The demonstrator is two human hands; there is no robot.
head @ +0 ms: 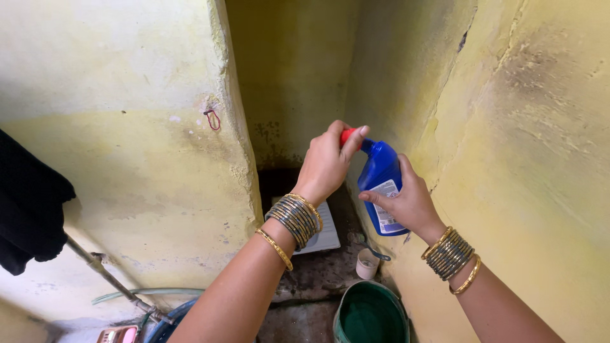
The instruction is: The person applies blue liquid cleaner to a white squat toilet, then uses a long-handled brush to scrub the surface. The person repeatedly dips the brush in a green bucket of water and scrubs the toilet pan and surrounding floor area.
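A blue plastic bottle (381, 174) with a white label and an angled neck is held up in front of me in a narrow yellow-walled stall. My right hand (406, 202) wraps around the bottle's body from the right side. My left hand (327, 162) grips the red cap (346, 135) at the top of the neck with its fingers closed over it. Both wrists carry stacks of gold and dark bangles. Below the hands, a white squat toilet pan (325, 234) lies in the floor, partly hidden by my left forearm.
A green bucket (371, 313) stands on the floor near the bottom, with a small white mug (366, 263) beside it. A metal pipe (108, 277) runs along the left wall, a dark cloth (28, 206) hangs at far left. Stained yellow walls close in on both sides.
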